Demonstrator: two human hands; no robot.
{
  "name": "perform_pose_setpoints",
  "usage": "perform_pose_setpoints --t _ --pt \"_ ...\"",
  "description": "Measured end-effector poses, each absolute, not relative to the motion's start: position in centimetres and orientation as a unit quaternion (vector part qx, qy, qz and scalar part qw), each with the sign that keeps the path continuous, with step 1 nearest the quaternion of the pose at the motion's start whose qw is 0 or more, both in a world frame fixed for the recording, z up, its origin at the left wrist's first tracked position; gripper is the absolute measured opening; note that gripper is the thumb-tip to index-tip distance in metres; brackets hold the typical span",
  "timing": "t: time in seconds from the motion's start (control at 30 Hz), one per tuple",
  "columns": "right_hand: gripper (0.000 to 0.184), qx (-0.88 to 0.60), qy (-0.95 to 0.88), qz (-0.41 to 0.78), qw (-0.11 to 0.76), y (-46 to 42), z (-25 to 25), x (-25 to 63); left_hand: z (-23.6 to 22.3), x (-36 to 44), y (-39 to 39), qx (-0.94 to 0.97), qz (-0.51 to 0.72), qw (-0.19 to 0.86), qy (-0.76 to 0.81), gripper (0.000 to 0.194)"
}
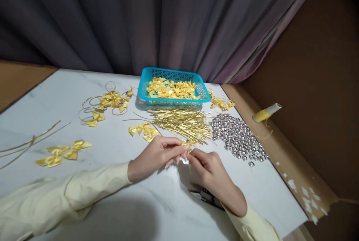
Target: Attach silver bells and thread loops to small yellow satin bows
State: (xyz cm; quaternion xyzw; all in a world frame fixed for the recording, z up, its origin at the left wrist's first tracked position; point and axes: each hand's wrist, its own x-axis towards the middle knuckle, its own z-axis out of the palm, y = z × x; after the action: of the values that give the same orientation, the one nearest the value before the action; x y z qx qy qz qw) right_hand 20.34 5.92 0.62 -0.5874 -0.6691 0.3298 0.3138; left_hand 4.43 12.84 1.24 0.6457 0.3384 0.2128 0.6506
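A small yellow satin bow (192, 143) is pinched between the thumb and fingers of my left hand (161, 155), with a small dark shiny spot at its top edge. Right below it, the closed fingertips of my right hand (211, 170) meet those of the left. A thin pale strand hangs from the right fingertips; what else they grip is hidden. Both hands are above the white marbled table (157, 203). Just beyond them lies a pile of gold twist ties (182, 121). Under my right wrist is a dark-handled cutting tool (206, 197), partly covered.
A blue basket (174, 102) of yellow bows stands at the back. Silver bells or beads (238, 136) spread on the right, near a spool of yellow thread (263, 113). Looped bows (113, 100) lie back left; loose bows (54, 155) and gold cords (33, 140) lie left.
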Motion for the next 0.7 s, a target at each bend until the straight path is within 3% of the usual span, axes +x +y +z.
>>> perform_pose_setpoints --t 0.27,0.7 --pt "0.029 -0.583 -0.688 0.299 0.312 6.22 0.39 20.50 1.28 4.64 13.17 0.611 0.240 0.663 0.359 0.035" --pt "0.025 -0.584 -0.686 0.313 0.302 6.36 0.22 20.51 1.67 4.91 13.31 0.596 0.239 0.663 0.384 0.024"
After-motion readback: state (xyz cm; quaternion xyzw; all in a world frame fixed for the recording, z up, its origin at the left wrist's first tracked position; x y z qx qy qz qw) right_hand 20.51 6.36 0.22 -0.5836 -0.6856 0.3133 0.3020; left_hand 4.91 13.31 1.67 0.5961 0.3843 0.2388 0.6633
